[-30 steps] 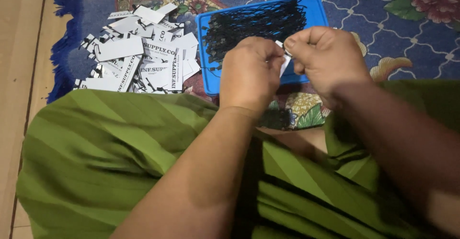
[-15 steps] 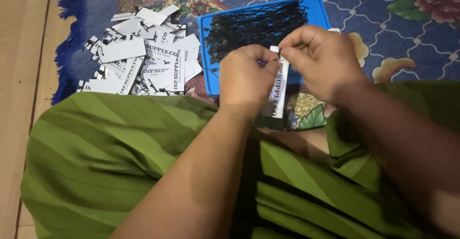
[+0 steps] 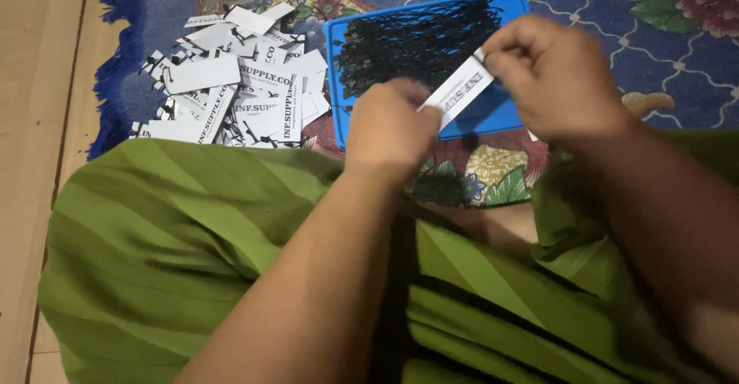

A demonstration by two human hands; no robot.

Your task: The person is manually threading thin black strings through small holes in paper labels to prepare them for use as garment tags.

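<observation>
We see our right hand with its fingers curled in tight, thumb and forefinger pinched on the upper end of a white paper tag. The tag slants down from that pinch toward our left hand, which is closed into a loose fist; its fingertips are turned away from us, so we cannot tell exactly how they grip, but the lower end of the tag meets them at the thumb side and appears held there. The tag hangs in the air between the two hands, clear of the floor.

Just beyond and beneath the fingers lies a blue tray holding a heap of black strings, with the tag hovering over its near edge. Off to the left of our left hand, well apart from it, a pile of white tags is spread on the patterned carpet. Below the hands, green cloth covers our lap.
</observation>
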